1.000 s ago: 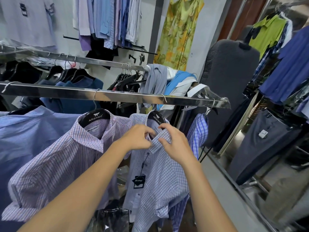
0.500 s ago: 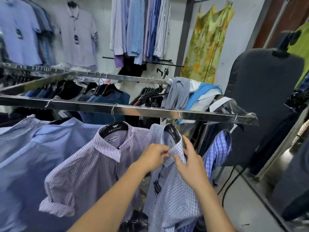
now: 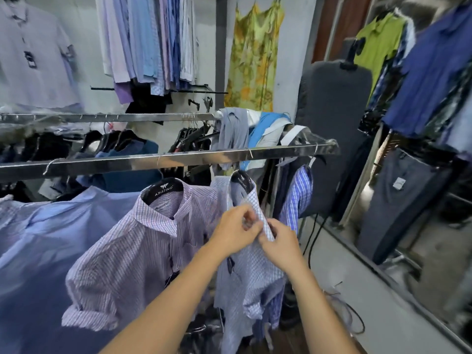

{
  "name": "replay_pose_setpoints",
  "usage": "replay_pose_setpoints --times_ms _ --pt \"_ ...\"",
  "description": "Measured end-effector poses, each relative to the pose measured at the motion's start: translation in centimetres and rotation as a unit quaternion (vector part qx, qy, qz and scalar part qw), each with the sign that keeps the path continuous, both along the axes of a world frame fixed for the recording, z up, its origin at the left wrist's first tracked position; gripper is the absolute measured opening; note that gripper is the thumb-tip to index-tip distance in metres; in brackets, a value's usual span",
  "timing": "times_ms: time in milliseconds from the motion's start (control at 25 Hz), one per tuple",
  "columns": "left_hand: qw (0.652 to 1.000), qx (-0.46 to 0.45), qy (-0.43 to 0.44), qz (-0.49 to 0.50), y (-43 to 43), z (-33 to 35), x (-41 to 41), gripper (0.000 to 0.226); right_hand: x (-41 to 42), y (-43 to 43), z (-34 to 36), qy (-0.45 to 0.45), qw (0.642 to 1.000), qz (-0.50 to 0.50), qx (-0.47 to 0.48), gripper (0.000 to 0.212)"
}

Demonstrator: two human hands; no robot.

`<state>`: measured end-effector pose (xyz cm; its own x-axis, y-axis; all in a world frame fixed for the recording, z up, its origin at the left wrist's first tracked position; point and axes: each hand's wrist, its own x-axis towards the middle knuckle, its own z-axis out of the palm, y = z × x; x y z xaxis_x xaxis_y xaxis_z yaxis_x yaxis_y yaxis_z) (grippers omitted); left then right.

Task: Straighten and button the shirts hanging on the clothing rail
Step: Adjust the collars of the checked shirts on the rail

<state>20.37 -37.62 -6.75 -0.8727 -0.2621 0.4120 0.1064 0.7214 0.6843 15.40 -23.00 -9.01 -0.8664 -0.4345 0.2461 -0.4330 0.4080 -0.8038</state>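
L hand (image 3: 233, 232) + R hand (image 3: 281, 242) pinching checked shirt (image 3: 251, 274) collar, striped shirt (image 3: 132, 254) just beside

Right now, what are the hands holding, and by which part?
Both the left hand and the right hand pinch the light blue checked shirt at its front opening, just below the collar.

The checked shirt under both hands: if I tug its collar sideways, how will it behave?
Probably floppy: the checked shirt already bunches below the left hand and right hand. It likely swings, hanging from one hanger hooked over the rail. Seems light.
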Motion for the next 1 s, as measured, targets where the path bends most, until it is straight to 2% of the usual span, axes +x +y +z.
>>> replay_pose_setpoints --times_ms 120,280,440,480,520,680,840,920,1000 --pt "0.994 0.000 -0.047 -0.100 0.7 -1.6 1.7 0.018 2.7 1.1 -2.0 -0.038 0.998 -0.025 0.040 0.020" --pt "0.982 0.003 -0.086 -0.171 1.4 -3.6 3.2 0.025 5.8 3.3 -4.8 -0.086 0.995 -0.045 0.039 0.037" --pt "0.972 -0.023 -0.133 -0.191 1.8 -4.8 4.1 0.043 7.8 4.4 -7.1 -0.101 0.990 -0.088 0.054 0.017" --pt "0.971 -0.023 -0.139 -0.191 2.0 -5.1 4.4 0.041 8.1 4.7 -7.4 -0.098 0.988 -0.105 0.055 0.006" --pt "0.973 -0.020 -0.137 -0.184 2.1 -5.3 4.6 0.037 8.3 4.9 -7.4 -0.095 0.987 -0.119 0.056 0.006" --pt "0.983 -0.062 -0.124 -0.121 2.2 -6.6 5.8 0.033 9.0 5.7 -6.4 -0.087 0.982 -0.160 0.050 0.015" --pt "0.989 -0.081 -0.124 -0.025 1.4 -9.0 8.1 0.027 10.6 5.8 -5.2 -0.153 0.974 -0.168 0.005 0.027" --pt "0.989 -0.087 -0.120 -0.020 1.0 -10.0 9.1 0.027 10.9 5.8 -4.7 -0.151 0.974 -0.168 0.004 0.024" --pt "0.982 -0.135 -0.125 -0.041 0.8 -10.4 10.0 0.027 11.4 5.4 -4.2 -0.145 0.977 -0.156 0.018 0.023"
